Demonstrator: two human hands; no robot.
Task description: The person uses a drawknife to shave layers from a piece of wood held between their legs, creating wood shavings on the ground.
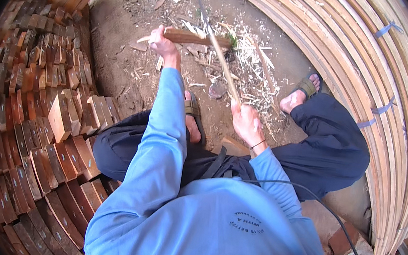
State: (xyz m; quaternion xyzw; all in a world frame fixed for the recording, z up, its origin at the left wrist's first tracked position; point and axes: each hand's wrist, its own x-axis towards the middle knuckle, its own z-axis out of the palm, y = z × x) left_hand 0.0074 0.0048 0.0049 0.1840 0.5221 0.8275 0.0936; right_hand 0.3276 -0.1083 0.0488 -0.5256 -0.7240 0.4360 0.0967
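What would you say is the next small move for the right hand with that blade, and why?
Probably a short downward stroke: the right hand holds the long blade with its tip against the wooden block gripped by the left hand, and shavings already litter the ground below.

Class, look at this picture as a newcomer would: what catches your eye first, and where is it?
At top centre, the left hand grips a brown wood block while the right hand holds a long thin tool against it, over pale wood shavings. Stacked reddish blocks fill the left; curved pale wooden strips sweep the right.
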